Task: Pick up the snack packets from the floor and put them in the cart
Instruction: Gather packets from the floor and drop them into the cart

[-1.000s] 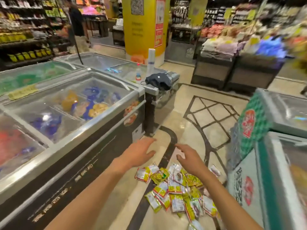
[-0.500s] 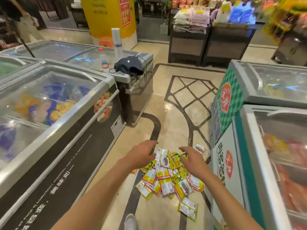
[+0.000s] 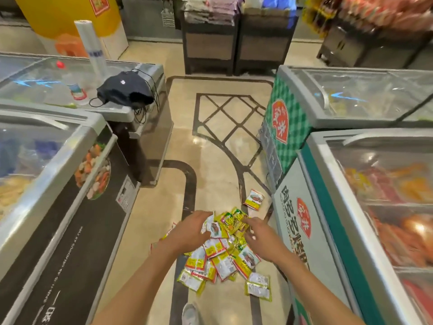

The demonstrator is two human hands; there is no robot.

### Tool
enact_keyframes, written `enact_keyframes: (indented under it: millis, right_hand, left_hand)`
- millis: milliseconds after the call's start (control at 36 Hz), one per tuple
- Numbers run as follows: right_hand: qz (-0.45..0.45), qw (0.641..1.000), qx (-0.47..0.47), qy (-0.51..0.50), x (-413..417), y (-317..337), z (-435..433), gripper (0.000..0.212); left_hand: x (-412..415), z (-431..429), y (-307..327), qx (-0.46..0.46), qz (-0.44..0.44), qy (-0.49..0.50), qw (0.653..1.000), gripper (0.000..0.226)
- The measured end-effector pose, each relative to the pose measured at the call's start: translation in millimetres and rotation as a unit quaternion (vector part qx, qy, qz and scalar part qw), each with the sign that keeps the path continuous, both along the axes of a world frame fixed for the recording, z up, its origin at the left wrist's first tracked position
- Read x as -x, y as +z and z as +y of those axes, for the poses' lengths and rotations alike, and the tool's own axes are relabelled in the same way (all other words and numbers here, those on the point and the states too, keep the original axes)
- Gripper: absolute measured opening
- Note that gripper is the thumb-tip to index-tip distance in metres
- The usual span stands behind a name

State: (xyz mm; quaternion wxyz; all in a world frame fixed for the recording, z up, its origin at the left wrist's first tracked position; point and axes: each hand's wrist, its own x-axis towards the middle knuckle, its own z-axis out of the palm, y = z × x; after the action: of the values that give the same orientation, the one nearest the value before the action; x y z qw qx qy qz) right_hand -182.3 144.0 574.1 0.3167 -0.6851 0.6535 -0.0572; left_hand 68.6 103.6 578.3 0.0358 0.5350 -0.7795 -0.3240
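A shop aisle with a glossy beige floor (image 3: pixel 218 146) inlaid with dark lines runs between glass-topped chest freezers, a dark one on the left (image 3: pixel 58 207) and a white and green one on the right (image 3: pixel 328 231). A black bag (image 3: pixel 126 92) and a roll of plastic bags (image 3: pixel 90 48) sit on a farther freezer lid on the left.

The snack packets (image 3: pixel 218 256) lie heaped on the floor in the middle of the aisle, just beside the right freezer's base. The heap's long axis runs along the aisle, slanting from far right to near left. The packets in it lie flat and point every way. One stray packet (image 3: pixel 254 200) lies apart at the far end, tilted on a diagonal. Another packet (image 3: pixel 257 287) lies at the near right, silver side up.

Both hands reach down to the heap's far end. The left hand (image 3: pixel 191 231) has bent fingers against the top packets. The right hand (image 3: pixel 260 238) stretches its fingers onto the yellow ones. The packets between them look bunched up, but I cannot tell whether either hand actually grips them.
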Motion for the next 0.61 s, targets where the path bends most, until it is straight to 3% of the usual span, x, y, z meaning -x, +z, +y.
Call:
enact_keyframes:
  millis: [306,611]
  right_hand:
    - [0.015,1.000,-0.023,-0.014,-24.9,-26.2,-23.2,0.050]
    - [0.054,0.994,-0.093,0.016,-23.4,-95.5,-70.5,0.047]
  left_hand:
    - [-19.7,-52.7,-34.4,-0.048,-0.002,-0.019,0.999,0.068]
    - [-20.2,-71.3,-105.9,-0.120,-0.009,0.031,0.992,0.065]
